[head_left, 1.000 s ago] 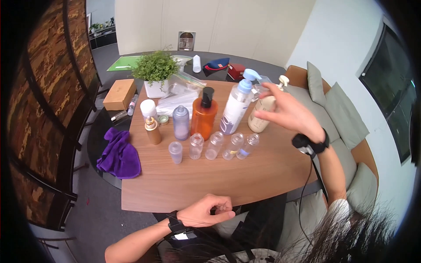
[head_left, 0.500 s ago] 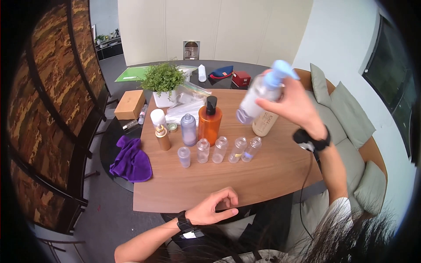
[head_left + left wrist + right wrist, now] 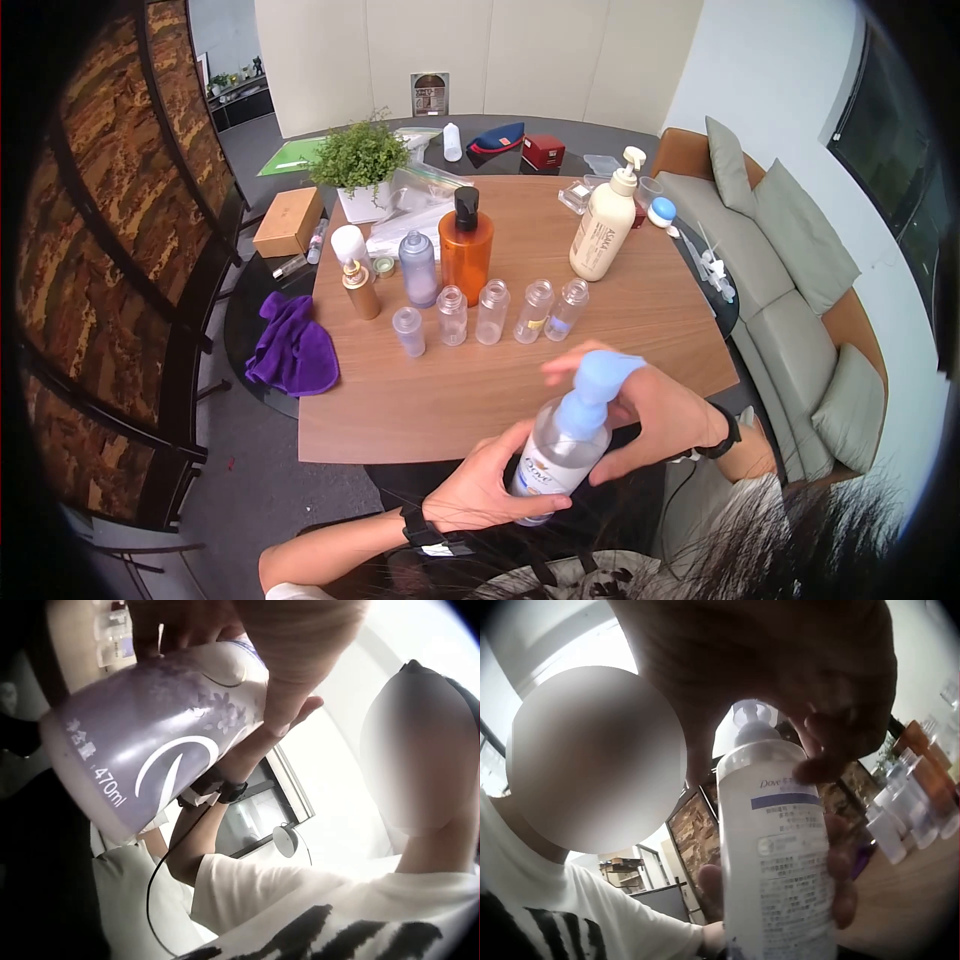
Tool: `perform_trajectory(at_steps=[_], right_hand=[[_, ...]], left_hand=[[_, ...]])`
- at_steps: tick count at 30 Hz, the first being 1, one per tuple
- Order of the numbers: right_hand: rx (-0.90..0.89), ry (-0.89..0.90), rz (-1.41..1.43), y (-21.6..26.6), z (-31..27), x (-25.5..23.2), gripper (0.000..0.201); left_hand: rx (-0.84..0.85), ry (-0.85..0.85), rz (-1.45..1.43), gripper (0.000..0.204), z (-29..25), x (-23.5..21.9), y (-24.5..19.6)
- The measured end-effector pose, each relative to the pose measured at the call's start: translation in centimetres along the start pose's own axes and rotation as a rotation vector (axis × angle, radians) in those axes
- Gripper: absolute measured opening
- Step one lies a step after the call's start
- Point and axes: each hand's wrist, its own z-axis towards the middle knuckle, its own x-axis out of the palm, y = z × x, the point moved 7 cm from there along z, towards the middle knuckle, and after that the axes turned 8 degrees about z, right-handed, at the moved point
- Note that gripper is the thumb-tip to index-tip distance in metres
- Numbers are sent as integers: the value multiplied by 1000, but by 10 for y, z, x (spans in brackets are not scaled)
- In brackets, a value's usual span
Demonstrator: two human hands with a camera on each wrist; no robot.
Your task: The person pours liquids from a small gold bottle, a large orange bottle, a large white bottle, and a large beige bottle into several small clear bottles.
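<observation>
Room: one wooden table [image 3: 640,345], one patterned screen [image 3: 110,150] to the left, one grey sofa [image 3: 690,212] to the right bearing three cushions [image 3: 800,245].

Hands, two. Left hand [image 3: 478,490]: fingers and thumb wrapped round the body of a bottle. Right hand [image 3: 660,408]: fingers arched about the same bottle's top, thumb set apart from them; whether it pinches anything cannot be told.

Pump bottle [image 3: 560,455], one: lettered "Dove", light blue head, held tilted between the two hands at the table's near edge, head toward the right.

Small bottles [image 3: 491,315], five, standing in one row beyond the hands; the leftmost is frosted, and the two rightmost stand close together, one with a yellow mark, one with a blue.

Orange bottle [image 3: 466,262], one, black-topped, behind the row. Bluish bottle [image 3: 419,275], one, just left of it. Cream bottle [image 3: 602,232], one, pump-topped, upright, well to the right. Gold-topped bottle [image 3: 361,294], one, to the left.

Purple cloth [image 3: 291,345], one, crumpled at the table's left edge. Potted plant [image 3: 362,160], one, far left. Red box [image 3: 542,152], one, past the far edge.
</observation>
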Motion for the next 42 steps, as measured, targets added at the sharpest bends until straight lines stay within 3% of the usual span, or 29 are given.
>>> perform_trajectory(at_steps=[1, 4, 7, 10, 13, 16, 19, 23, 26, 28, 29, 32, 33, 36, 37, 40, 41, 42], right_hand=[[-54, -70, 79, -2, -1, -6, 76], [-98, -85, -269, -16, -4, -22, 63], [-205, -61, 8, -15, 0, -16, 45], [-130, -98, 189, -21, 4, -19, 43], [-122, -92, -164, -20, -2, -17, 40], [-17, -150, 39, -33, -4, -12, 39], [-160, -70, 21, -35, -5, -9, 37], [-394, 100, 44, -20, -5, 0, 33], [-504, 267, 33, -13, -3, 7, 35], [-486, 296, 117, -19, 2, 10, 33], [-475, 310, 159, -21, 3, 11, 33], [-240, -102, 131, -35, 7, -12, 31], [-188, -179, 116, -44, 9, -19, 31], [-28, -192, 232, -52, 10, -13, 32], [-76, -156, 123, -50, 9, -16, 33], [-498, 205, 230, -40, 8, -8, 35], [-482, 249, 268, -36, 8, -5, 38], [-425, 201, 253, -36, 8, -7, 37]], left_hand=[[17, -28, 53, 83, 0, 0, 0], [25, -30, 75, 81, 2, 1, 4], [43, -28, 59, 79, 2, 4, 8], [29, -34, 34, 79, 2, 4, 7], [-57, -41, 39, 80, 2, 5, 9], [-24, 13, 35, 76, 0, 9, 3], [32, 67, 38, 75, 0, 8, 3], [-5, 230, -222, 74, -3, 16, 7], [-15, 364, -336, 73, -7, 22, 7], [-48, 472, -454, 72, -11, 29, 16], [5, 428, -442, 70, -11, 28, 15], [-101, 131, -292, 70, -4, 15, 14], [-77, 5, -55, 71, 2, 5, 4], [-32, -40, -1, 75, 2, 5, 13], [-56, 51, -82, 75, 1, 9, 16], [-61, 318, -535, 76, -6, 22, 36], [-69, 420, -558, 77, -8, 25, 36], [-77, 373, -541, 77, -7, 24, 37]])
